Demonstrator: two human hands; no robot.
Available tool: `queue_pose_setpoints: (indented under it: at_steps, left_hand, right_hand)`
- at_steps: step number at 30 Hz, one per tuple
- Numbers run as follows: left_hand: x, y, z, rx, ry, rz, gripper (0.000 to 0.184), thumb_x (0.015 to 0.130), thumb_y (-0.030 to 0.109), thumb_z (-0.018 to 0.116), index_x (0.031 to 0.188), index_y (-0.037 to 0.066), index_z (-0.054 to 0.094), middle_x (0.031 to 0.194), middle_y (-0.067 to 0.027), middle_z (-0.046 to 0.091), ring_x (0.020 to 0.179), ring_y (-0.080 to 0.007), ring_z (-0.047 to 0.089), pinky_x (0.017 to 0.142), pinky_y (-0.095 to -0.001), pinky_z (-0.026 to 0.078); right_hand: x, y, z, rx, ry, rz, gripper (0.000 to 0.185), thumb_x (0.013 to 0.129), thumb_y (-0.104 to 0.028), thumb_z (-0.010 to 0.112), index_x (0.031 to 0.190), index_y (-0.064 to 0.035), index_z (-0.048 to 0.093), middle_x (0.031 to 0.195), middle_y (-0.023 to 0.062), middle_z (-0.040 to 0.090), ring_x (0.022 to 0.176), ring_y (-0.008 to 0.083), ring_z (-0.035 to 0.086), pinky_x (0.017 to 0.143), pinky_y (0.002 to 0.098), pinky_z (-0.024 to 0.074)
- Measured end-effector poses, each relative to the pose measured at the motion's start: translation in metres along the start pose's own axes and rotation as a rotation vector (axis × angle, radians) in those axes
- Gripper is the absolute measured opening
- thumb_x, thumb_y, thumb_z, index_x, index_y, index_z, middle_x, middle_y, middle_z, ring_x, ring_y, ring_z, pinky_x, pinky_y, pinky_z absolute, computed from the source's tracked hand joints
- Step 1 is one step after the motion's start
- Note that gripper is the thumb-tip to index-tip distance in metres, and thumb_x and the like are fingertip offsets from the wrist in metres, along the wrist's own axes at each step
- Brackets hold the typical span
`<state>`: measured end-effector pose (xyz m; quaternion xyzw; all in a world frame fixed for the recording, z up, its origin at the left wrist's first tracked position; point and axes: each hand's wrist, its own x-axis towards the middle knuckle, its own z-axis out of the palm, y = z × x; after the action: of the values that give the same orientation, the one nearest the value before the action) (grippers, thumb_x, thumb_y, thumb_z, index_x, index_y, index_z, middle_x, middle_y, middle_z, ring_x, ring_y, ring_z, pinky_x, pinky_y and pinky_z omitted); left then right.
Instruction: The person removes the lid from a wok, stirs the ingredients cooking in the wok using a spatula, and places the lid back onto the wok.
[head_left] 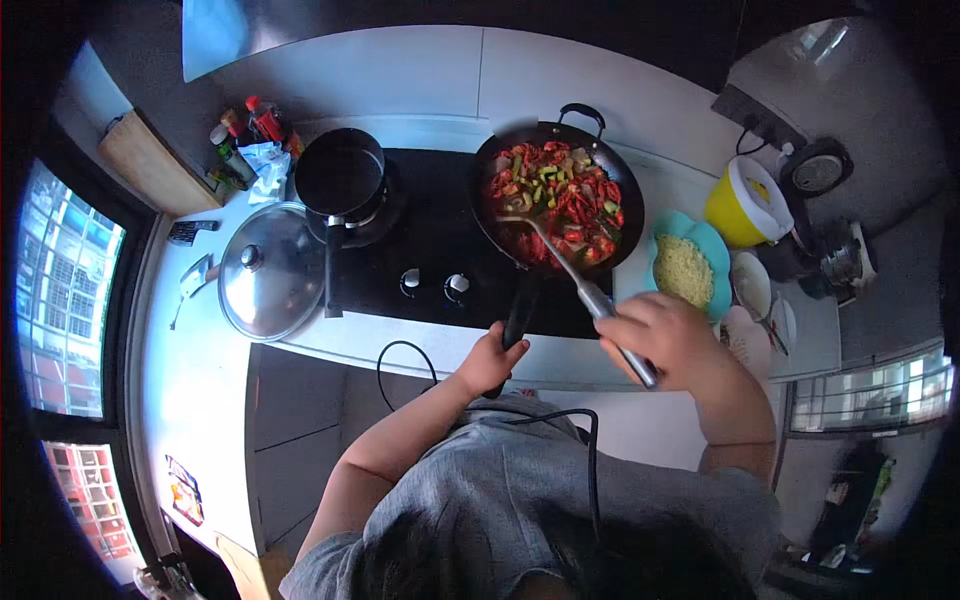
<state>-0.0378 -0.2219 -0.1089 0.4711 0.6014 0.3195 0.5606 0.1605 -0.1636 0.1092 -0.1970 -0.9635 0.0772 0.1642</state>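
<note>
My left hand (490, 360) is closed around the black handle (521, 310) of a wok (628, 180) on the right side of the cooktop. In the wok lies a mix of red pieces, which look like crayfish, and green vegetable chunks (560, 190). My right hand (660, 335) grips the grey handle of a metal spatula (560, 258). The spatula slants down to the left, its head among the food near the wok's left side. Part of that head is hidden. To the right of the wok, a turquoise scalloped bowl (722, 262) holds pale yellow, crumbly food (683, 270).
On the left burner stands a black saucepan (340, 170), beside a large glass lid (270, 275). A cleaver (195, 280) and bottles (265, 120) are farther left. A yellow-and-white container (740, 205) and small bowl (750, 280) stand right. A black cable (595, 460) crosses my shirt.
</note>
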Motion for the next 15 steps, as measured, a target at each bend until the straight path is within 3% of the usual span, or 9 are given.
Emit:
queue_pose_setpoints:
  at_steps: [2, 4, 6, 8, 9, 11, 15]
  left_hand:
    - [-0.001, 0.001, -0.001, 0.009, -0.002, -0.008, 0.041, 0.085, 0.031, 0.058, 0.105, -0.001, 0.042, 0.064, -0.0133, 0.056, 0.050, -0.0203, 0.058, 0.048, -0.0332, 0.047]
    - [0.000, -0.001, -0.001, 0.021, 0.004, -0.003, 0.041, 0.085, 0.031, 0.058, 0.105, -0.001, 0.042, 0.064, -0.0134, 0.056, 0.050, -0.0204, 0.058, 0.048, -0.0332, 0.047]
    - [0.001, -0.003, 0.000, 0.040, 0.004, 0.007, 0.041, 0.085, 0.032, 0.058, 0.105, -0.001, 0.042, 0.065, -0.0134, 0.056, 0.050, -0.0205, 0.058, 0.048, -0.0331, 0.047]
    - [0.002, -0.002, 0.000, 0.027, 0.005, 0.014, 0.041, 0.085, 0.032, 0.058, 0.105, -0.001, 0.042, 0.064, -0.0135, 0.057, 0.050, -0.0206, 0.058, 0.048, -0.0331, 0.047]
    - [0.001, -0.002, 0.001, 0.018, 0.005, 0.017, 0.041, 0.085, 0.032, 0.058, 0.105, -0.001, 0.041, 0.064, -0.0135, 0.057, 0.049, -0.0206, 0.058, 0.047, -0.0330, 0.047]
    - [0.002, -0.003, 0.001, 0.011, 0.003, 0.022, 0.041, 0.085, 0.032, 0.058, 0.105, 0.000, 0.041, 0.064, -0.0136, 0.057, 0.049, -0.0207, 0.058, 0.047, -0.0330, 0.047]
    - [0.003, -0.009, 0.002, 0.004, -0.014, -0.004, 0.037, 0.087, 0.029, 0.057, 0.106, 0.000, 0.042, 0.065, -0.0080, 0.053, 0.050, -0.0144, 0.054, 0.046, -0.0293, 0.046]
  right_hand:
    - [0.004, 0.014, 0.014, 0.018, 0.038, -0.001, 0.025, 0.066, -0.003, 0.069, 0.090, -0.0057, 0.060, 0.074, 0.0095, 0.058, 0.065, 0.0277, 0.059, 0.058, 0.0342, 0.0478]
    - [0.005, 0.039, 0.018, 0.119, 0.359, 0.048, 0.020, 0.072, -0.006, 0.067, 0.091, -0.0037, 0.059, 0.073, 0.0081, 0.060, 0.064, 0.0238, 0.060, 0.057, 0.0306, 0.0477]
    - [0.004, 0.064, 0.017, 0.264, 0.515, 0.443, 0.014, 0.081, -0.013, 0.061, 0.093, -0.0047, 0.058, 0.074, 0.0089, 0.062, 0.063, 0.0174, 0.061, 0.053, 0.0291, 0.0480]
    - [0.015, 0.093, 0.022, 0.710, 0.799, 0.707, 0.016, 0.082, -0.018, 0.064, 0.087, -0.0037, 0.059, 0.071, 0.0076, 0.061, 0.056, 0.0121, 0.059, 0.050, 0.0254, 0.0465]
    - [0.021, 0.103, 0.026, 0.707, 0.801, 0.708, 0.016, 0.082, -0.018, 0.064, 0.087, -0.0037, 0.059, 0.071, 0.0076, 0.061, 0.056, 0.0121, 0.059, 0.050, 0.0254, 0.0465]
    - [0.033, 0.121, 0.036, 0.750, 0.848, 0.948, 0.017, 0.082, -0.019, 0.063, 0.080, -0.0029, 0.058, 0.065, 0.0066, 0.059, 0.050, 0.0119, 0.057, 0.047, 0.0249, 0.0449]
    - [0.034, 0.143, 0.059, 0.646, 0.889, 0.921, 0.018, 0.082, -0.019, 0.062, 0.076, -0.0024, 0.057, 0.060, 0.0062, 0.057, 0.045, 0.0123, 0.055, 0.043, 0.0247, 0.0429]
